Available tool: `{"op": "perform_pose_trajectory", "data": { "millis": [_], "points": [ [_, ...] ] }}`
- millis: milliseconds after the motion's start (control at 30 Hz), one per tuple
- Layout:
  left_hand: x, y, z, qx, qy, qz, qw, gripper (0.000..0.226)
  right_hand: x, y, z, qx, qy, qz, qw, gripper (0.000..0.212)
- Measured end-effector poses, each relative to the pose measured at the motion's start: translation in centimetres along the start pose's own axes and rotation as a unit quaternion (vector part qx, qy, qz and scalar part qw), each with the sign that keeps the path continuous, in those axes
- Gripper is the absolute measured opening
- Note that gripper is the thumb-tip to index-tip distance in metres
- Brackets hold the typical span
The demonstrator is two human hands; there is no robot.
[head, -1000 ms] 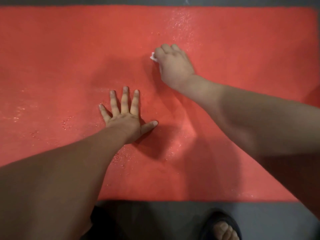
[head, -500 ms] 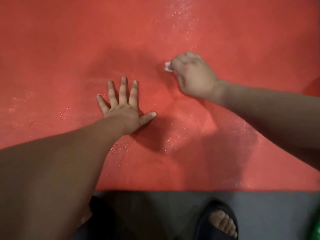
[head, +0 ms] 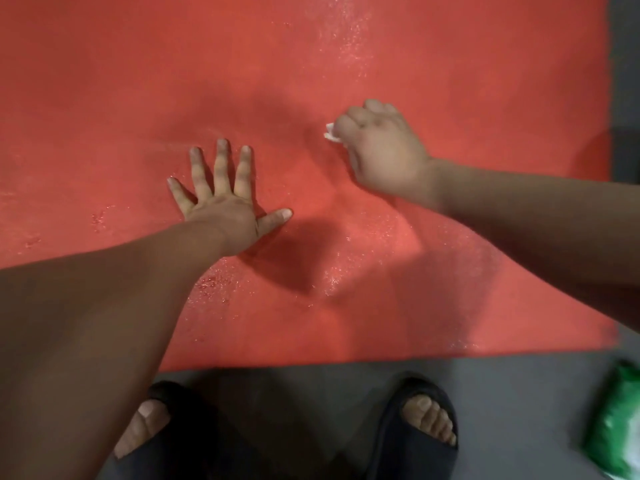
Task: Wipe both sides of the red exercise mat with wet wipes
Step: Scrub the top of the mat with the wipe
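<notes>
**Right hand holds wipe on the red mat**

The red exercise mat (head: 104, 81) lies flat under both hands. The left hand (head: 225, 202) presses on it with fingers straight and spread. To its right, the right hand (head: 381, 150) curls around a white wet wipe (head: 330, 132), touching the mat. A green packet (head: 620, 424) lies near the right elbow.

No word, brand or number can be read anywhere in this view. The green packet (head: 614, 422) lying on the grey floor (head: 502, 393) at lower right carries white markings, but blur leaves them illegible.
</notes>
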State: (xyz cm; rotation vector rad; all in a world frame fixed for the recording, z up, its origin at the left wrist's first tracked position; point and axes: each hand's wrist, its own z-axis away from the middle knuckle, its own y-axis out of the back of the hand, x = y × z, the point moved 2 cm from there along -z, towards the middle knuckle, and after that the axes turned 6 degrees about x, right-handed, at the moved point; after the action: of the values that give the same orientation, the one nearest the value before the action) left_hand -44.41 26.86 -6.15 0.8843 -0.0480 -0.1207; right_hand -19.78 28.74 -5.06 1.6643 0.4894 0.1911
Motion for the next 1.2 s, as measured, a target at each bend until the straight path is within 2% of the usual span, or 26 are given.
{"op": "perform_pose_trajectory", "data": {
  "millis": [33, 133, 200, 267, 333, 400, 467, 500, 567, 667, 733, 800, 867, 933, 1067, 1133, 1200],
  "points": [
    [0.0, 0.0, 0.0, 0.001, -0.001, 0.000, 1.000, 0.117, -1.3, -0.2, 0.9, -0.011, 0.018, -0.020, 1.000, 0.023],
    [-0.1, -0.1, 0.0, 0.003, 0.001, 0.001, 1.000, 0.117, -5.1, 0.0, 6.0, -0.082, 0.160, -0.080, 0.981, 0.023],
    [-0.1, -0.2, -0.1, 0.005, 0.001, -0.001, 1.000, 0.118, -5.1, 1.0, 8.3, -0.101, 0.238, -0.090, 0.962, 0.023],
    [-0.2, -0.2, -0.2, 0.007, -0.001, 0.003, 1.000, 0.118, -2.6, 1.3, 7.9, -0.099, 0.258, -0.056, 0.960, 0.021],
    [-0.2, -0.2, -0.2, 0.009, 0.000, 0.005, 1.000, 0.118, 0.8, 1.0, 5.8, -0.068, 0.186, 0.001, 0.980, 0.017],
    [-0.1, -0.2, -0.1, 0.012, 0.002, 0.003, 1.000, 0.117, 2.7, 1.3, 3.5, -0.017, 0.062, 0.032, 0.997, 0.018],
    [-0.1, -0.2, 0.0, 0.016, 0.003, 0.002, 1.000, 0.117, 1.8, 1.2, 2.5, 0.018, -0.024, 0.026, 0.999, 0.016],
    [-0.1, -0.2, 0.0, 0.017, 0.004, 0.002, 1.000, 0.117, 0.5, 1.1, 2.7, 0.021, -0.039, 0.011, 0.999, 0.012],
    [0.0, -0.2, 0.1, 0.021, 0.004, 0.002, 1.000, 0.117, -2.6, 0.4, 4.7, 0.001, -0.008, -0.038, 0.999, 0.012],
    [-0.1, -0.4, 0.1, 0.034, 0.005, 0.002, 0.999, 0.117, -6.9, 0.2, 10.4, -0.088, 0.118, -0.088, 0.985, 0.025],
    [-0.1, -0.6, 0.2, 0.046, 0.003, 0.003, 0.999, 0.117, -7.6, 1.1, 13.5, -0.131, 0.203, -0.079, 0.967, 0.025],
    [-0.1, -0.7, 0.7, 0.059, 0.003, 0.005, 0.998, 0.116, -6.2, 2.0, 14.2, -0.141, 0.227, -0.050, 0.962, 0.024],
    [-0.1, -0.7, 1.0, 0.077, 0.003, 0.008, 0.997, 0.115, -3.7, 2.6, 13.4, -0.107, 0.171, -0.010, 0.979, 0.020],
    [0.0, -1.0, 1.7, 0.096, 0.006, 0.033, 0.995, 0.110, -1.8, 3.0, 12.1, -0.061, 0.078, 0.032, 0.995, 0.023],
    [-0.4, -2.8, 5.7, 0.169, -0.005, 0.091, 0.981, 0.089, -4.0, 2.4, 10.8, -0.002, -0.078, 0.034, 0.996, 0.036],
    [-0.9, -4.4, 8.2, 0.177, -0.004, 0.084, 0.981, 0.085, -6.9, 1.9, 11.1, -0.018, -0.090, 0.001, 0.996, 0.031],
    [-1.5, -6.4, 9.8, 0.150, -0.002, 0.062, 0.987, 0.083, -10.0, 1.3, 12.6, -0.062, -0.023, -0.045, 0.997, 0.016]
  ]
}}
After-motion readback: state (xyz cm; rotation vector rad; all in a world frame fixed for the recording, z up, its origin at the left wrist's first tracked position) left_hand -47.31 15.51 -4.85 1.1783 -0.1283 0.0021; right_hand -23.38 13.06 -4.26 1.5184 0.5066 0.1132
